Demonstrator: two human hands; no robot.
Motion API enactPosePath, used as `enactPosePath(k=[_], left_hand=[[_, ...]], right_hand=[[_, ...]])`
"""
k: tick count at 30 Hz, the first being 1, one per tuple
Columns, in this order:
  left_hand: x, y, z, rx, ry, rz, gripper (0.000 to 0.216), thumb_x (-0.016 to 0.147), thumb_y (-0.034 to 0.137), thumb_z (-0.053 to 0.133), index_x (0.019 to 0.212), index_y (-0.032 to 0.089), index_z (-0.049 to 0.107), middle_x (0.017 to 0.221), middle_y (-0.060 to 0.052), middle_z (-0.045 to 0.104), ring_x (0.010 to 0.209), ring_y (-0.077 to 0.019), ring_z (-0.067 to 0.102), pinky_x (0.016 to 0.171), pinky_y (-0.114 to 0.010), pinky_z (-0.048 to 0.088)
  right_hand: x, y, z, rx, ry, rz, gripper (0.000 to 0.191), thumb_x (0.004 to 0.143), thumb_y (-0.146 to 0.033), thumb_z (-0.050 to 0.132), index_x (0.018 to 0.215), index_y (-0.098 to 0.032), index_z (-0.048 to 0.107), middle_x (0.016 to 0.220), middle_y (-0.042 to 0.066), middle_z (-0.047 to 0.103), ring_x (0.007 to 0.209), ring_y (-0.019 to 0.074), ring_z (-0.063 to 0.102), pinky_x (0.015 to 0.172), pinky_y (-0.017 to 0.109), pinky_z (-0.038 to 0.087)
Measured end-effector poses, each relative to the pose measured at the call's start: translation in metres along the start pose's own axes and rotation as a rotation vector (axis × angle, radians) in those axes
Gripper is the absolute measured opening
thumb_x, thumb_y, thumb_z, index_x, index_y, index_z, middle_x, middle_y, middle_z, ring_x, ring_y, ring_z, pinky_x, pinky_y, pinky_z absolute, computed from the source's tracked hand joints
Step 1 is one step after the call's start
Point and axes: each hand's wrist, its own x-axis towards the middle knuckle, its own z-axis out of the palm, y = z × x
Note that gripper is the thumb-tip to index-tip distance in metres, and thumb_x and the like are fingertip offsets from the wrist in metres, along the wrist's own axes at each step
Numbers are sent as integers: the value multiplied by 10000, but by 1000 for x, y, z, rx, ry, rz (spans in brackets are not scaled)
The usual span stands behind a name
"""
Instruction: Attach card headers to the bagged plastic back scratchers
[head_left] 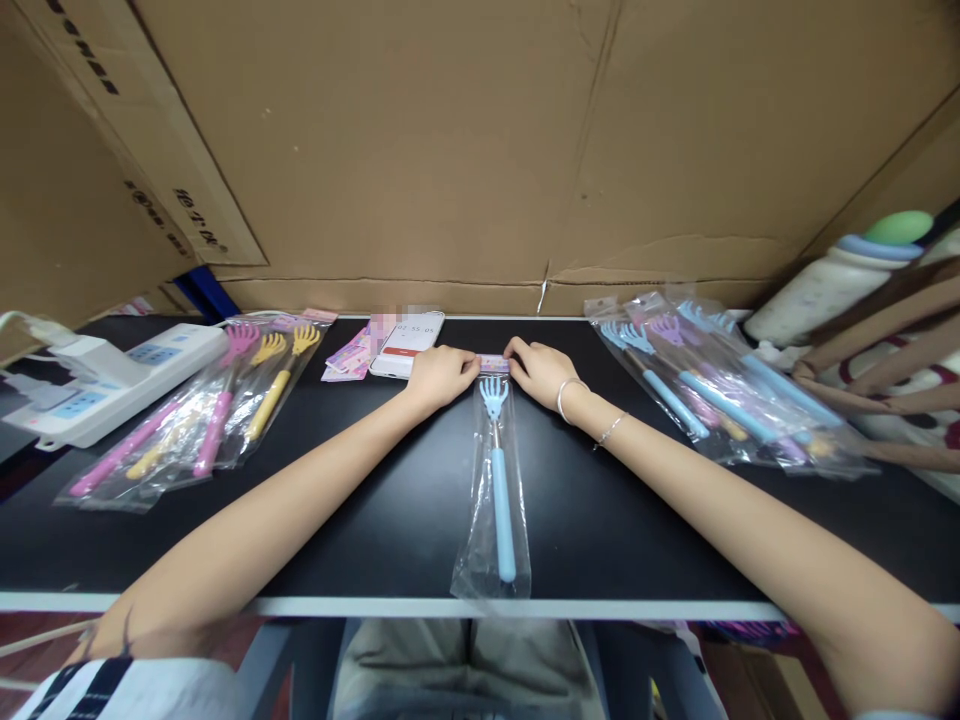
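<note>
A blue back scratcher lies in a clear plastic bag in the middle of the black table, claw end away from me. A small pink header card sits at the bag's far end. My left hand pinches the card's left side with closed fingers. My right hand, with bracelets at the wrist, pinches its right side.
Bagged pink and yellow scratchers lie at the left beside a white power strip. A pile of bagged blue scratchers lies at the right. A phone and loose pink cards sit behind my left hand. A cardboard wall stands at the back.
</note>
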Motion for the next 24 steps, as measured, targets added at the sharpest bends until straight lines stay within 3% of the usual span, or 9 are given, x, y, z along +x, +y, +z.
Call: enactPosePath(k=[11,16,20,24], left_hand=[[-2,1,-2,-51,-7,-18,533,927,508,261,933,227,713,918,-82,724,887,-256,656,705,-300,434],[-2,2,-11,-142,-99,-46,597,879,644,268,877,218,687,905,-67,717,883,-249,649,716,-300,437],[-4,4,-18,-219,-183,-36,600,801,728,354,987,235,643,930,-47,715,895,-265,652,723,-318,447],[-8,12,-22,-301,-228,-15,520,768,640,504,1073,225,575,943,-24,721,912,-251,659,731,-313,467]], right_hand=[[0,0,0,11,7,6,280,941,-290,370,1126,-197,560,936,94,665,805,198,614,670,270,360],[0,0,0,-7,10,22,277,932,-284,379,1132,-204,554,940,95,672,805,210,628,665,278,368],[0,0,1,-18,14,47,275,925,-282,390,1139,-201,541,946,100,682,806,216,638,673,283,377],[0,1,1,6,21,81,269,909,-272,403,1127,-204,545,943,96,691,802,218,644,658,281,369]])
